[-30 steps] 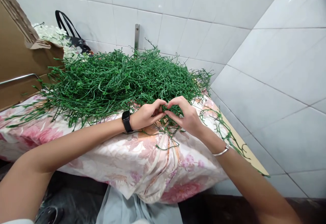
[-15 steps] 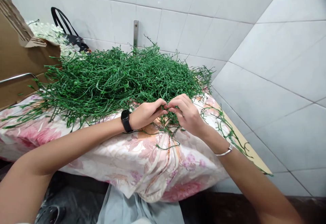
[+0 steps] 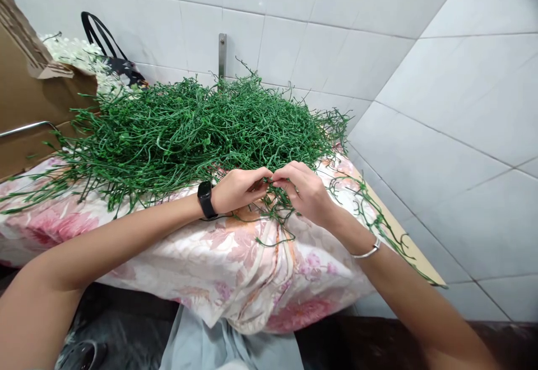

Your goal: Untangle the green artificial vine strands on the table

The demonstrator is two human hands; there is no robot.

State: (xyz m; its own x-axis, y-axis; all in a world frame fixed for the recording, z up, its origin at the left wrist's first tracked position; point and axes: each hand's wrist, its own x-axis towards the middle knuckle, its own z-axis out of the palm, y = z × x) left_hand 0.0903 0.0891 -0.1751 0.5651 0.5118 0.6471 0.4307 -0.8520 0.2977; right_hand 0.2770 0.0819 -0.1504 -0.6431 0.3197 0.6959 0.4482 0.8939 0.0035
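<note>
The left hand (image 3: pixel 241 189) and right hand (image 3: pixel 310 195) pinch together, from here apparently on a thin green stem (image 3: pixel 270 181); the tangled green plastic-looking heap (image 3: pixel 202 134) sits at eleven o'clock, presumably for reach.

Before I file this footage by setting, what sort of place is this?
Probably an improvised indoor work corner: a heap of green artificial-looking stems on a floral cloth, a cardboard box and white wall tiles.

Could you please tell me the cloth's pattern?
The cloth has a floral pattern, pink, purple and orange on white; best seen in the head view.
</note>
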